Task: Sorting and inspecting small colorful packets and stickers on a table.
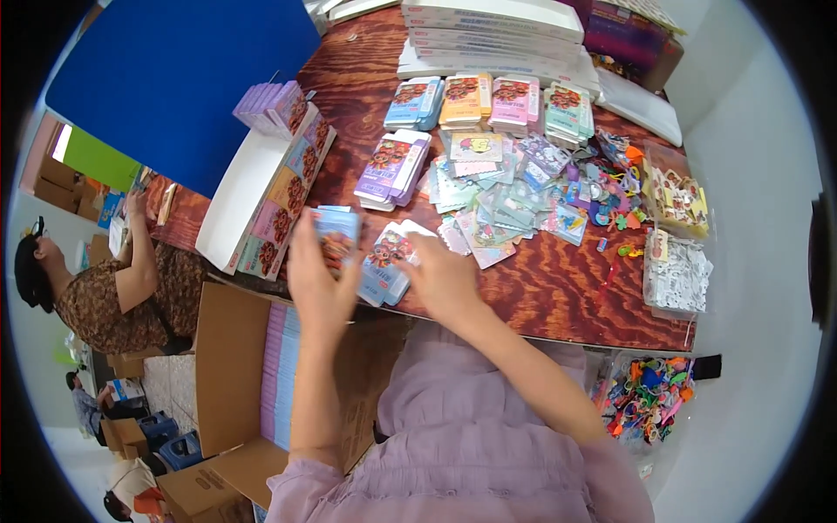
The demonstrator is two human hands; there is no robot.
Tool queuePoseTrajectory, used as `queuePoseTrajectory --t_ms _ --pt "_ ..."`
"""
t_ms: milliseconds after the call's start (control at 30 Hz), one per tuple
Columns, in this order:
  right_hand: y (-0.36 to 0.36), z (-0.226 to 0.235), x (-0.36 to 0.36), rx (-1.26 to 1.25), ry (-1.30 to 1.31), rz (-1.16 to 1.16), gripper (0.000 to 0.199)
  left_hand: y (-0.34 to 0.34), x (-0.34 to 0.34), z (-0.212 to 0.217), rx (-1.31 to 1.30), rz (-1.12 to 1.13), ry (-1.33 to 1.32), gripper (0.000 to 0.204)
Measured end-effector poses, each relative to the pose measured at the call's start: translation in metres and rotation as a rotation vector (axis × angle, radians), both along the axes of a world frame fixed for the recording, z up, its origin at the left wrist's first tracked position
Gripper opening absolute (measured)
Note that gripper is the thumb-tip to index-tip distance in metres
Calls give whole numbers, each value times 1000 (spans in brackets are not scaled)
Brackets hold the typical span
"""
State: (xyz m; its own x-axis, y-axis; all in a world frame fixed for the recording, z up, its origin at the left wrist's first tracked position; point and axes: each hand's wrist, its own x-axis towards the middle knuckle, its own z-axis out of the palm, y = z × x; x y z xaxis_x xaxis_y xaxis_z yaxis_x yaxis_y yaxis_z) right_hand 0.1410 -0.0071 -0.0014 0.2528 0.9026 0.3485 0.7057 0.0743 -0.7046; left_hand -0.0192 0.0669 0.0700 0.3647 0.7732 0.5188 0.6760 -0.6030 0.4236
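worker: at far left, a person in a patterned top [153,292], turned to another work place.
board: the blue board [187,83] stands beyond the carton, maybe as a screen between two places.
carton: the open brown carton [231,349] is below the bench [567,301], filled with purple and blue packs on edge, probably so that many fit in.
tray: the white tray [228,209] is tilted at the left, with purple packs [266,106] at its far end; the near side seems kept for easy reach.
left hand: the left hand [321,283] has its fingers and thumb on two sides of a blue pack [338,235], grasping it; this leaves the front face visible.
blue stack: the blue stack [381,277] lies at the near edge of the bench, between both hands, likely because it is in use.
purple stack: the purple stack [390,167] lies just beyond.
right hand: the right hand [443,272] is at the right side of the blue stack, fingers bent and blurred; whether they grasp something, i cannot tell.
row: four stacks [466,100] are sorted by colour, perhaps against mixing.
cards: loose cards [493,196] are heaped within reach of the right hand.
charms: small charms [621,187] lie beside the cards.
bags: two clear bags [678,270] at the right hold small pieces together.
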Motion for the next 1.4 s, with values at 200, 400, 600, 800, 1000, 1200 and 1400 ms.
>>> queuePoseTrajectory --t_ms 200,400,600,800,1000,1200,1400 --pt "23 -8 -51 -142 -417 -81 60 55 -39 -43 -172 35 288 86" --pt "-2 17 -5 56 266 -44 32 -13 -8 7 -259 -195 45 69" --pt "-73 77 25 38 297 219 16 -33 -3 -20 -1534 -921 -152 74" --pt "-116 92 48 -88 169 174 21 -79 36 -44 -1592 -854 -322 34" --pt "-139 67 60 149 436 -197 18 -105 55 -43 -1492 -662 -600 39" --pt "-148 46 59 94 988 27 16 -112 61 -50 -1611 -768 -747 44" --pt "-144 28 54 62 843 -62 18 -113 51 -50 -1309 -721 -714 35"
